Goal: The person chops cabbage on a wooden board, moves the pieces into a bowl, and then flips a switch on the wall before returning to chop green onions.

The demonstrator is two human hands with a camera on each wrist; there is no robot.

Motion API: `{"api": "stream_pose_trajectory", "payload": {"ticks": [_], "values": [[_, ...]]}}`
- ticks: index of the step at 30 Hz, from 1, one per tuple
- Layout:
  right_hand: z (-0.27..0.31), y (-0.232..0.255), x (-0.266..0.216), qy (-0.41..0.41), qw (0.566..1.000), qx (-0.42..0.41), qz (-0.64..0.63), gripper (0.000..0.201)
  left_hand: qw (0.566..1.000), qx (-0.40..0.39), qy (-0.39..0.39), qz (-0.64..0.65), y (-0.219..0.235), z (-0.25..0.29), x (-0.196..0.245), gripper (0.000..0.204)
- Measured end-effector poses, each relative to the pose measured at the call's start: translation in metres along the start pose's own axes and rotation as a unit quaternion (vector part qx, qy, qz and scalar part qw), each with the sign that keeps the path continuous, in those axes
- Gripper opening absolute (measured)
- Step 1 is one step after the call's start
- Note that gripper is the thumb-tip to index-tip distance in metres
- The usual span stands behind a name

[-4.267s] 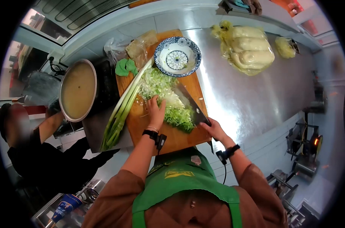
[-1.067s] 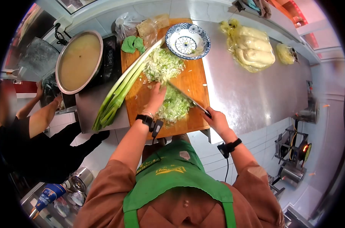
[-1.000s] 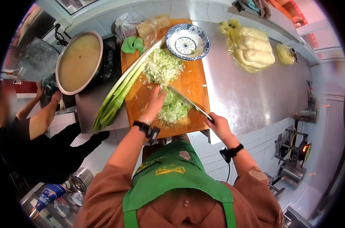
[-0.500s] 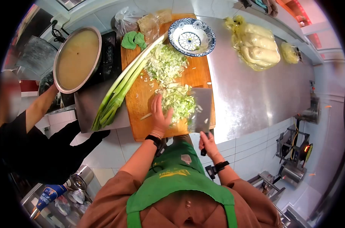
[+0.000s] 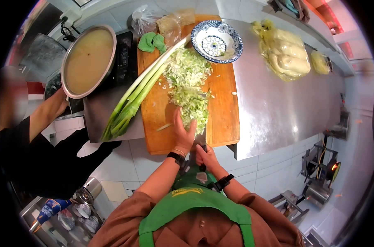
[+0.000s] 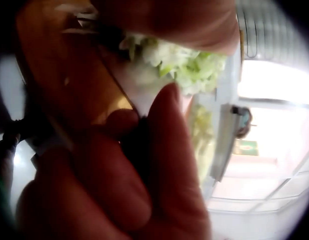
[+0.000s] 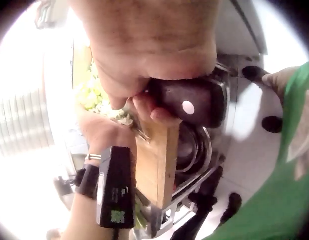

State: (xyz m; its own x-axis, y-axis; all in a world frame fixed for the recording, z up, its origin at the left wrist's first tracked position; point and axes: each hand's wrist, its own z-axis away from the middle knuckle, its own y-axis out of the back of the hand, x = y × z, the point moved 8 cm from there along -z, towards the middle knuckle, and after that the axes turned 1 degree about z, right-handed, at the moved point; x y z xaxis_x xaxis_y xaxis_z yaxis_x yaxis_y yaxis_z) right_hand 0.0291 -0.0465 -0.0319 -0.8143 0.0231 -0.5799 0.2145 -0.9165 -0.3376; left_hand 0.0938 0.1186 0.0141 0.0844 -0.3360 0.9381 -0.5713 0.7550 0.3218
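In the head view, a heap of chopped pale green and white vegetable (image 5: 191,70) runs down the middle of the wooden cutting board (image 5: 224,111). My left hand (image 5: 184,132) lies along the left side of its near end, fingers extended against the pieces. My right hand (image 5: 207,158) grips the black handle (image 7: 199,100) of a cleaver at the board's front edge. The cleaver's blade (image 6: 144,90) shows in the left wrist view, pointing at the heap; chopped pieces overlap it in the head view. Both hands are close together.
Long green onions (image 5: 135,92) lie along the board's left side. A blue-and-white bowl (image 5: 215,43) sits at its far right corner. Left stands a large pot (image 5: 88,61) of cloudy liquid, another person's arm (image 5: 49,109) beside it. Bagged white vegetables (image 5: 288,55) rest on the steel counter.
The cleaver has gone from crossing the heap, to its right side, then to its near end. My left hand has moved nearer my body, and my hands have come closer together.
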Motion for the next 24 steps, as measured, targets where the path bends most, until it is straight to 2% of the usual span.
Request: {"api": "stream_pose_trajectory", "payload": {"ticks": [2,8,12,14,15,18,19,20,22,24], "values": [[0.005,0.0,-0.005,0.006,1.0,-0.009,0.001,0.033,1.0,-0.007,0.007,0.022,0.0,-0.002,0.012,0.071],[0.016,0.01,-0.062,0.041,0.999,-0.013,0.008,0.033,0.997,0.006,-0.051,0.054,-0.019,-0.036,0.066,0.071],[0.009,0.032,-0.123,0.052,0.998,0.004,0.02,0.03,0.996,0.007,-0.068,0.059,-0.056,-0.083,0.097,0.073],[0.006,0.034,-0.172,0.059,0.997,0.036,0.024,0.032,0.994,0.012,-0.077,0.079,-0.073,-0.113,0.114,0.074],[0.008,0.03,-0.2,0.042,0.998,0.038,0.035,0.033,0.994,-0.006,-0.05,0.096,-0.085,-0.129,0.115,0.079],[-0.013,0.03,-0.263,0.038,0.997,0.024,0.057,0.031,0.993,-0.005,-0.082,0.089,-0.111,-0.177,0.116,0.089],[-0.022,0.028,-0.28,0.023,0.999,0.005,0.05,0.026,0.99,-0.035,-0.1,0.095,-0.115,-0.189,0.125,0.098],[-0.04,0.027,-0.307,-0.011,1.0,-0.017,0.015,0.02,0.99,-0.027,-0.099,0.095,-0.117,-0.208,0.129,0.098],[-0.049,0.016,-0.334,-0.031,0.999,-0.039,-0.022,0.024,0.977,-0.144,-0.135,-0.082,-0.139,-0.218,0.12,0.104],[-0.059,0.023,-0.345,-0.06,0.995,-0.054,-0.058,0.022,0.977,-0.139,-0.147,-0.065,-0.151,-0.238,0.103,0.101]]}}
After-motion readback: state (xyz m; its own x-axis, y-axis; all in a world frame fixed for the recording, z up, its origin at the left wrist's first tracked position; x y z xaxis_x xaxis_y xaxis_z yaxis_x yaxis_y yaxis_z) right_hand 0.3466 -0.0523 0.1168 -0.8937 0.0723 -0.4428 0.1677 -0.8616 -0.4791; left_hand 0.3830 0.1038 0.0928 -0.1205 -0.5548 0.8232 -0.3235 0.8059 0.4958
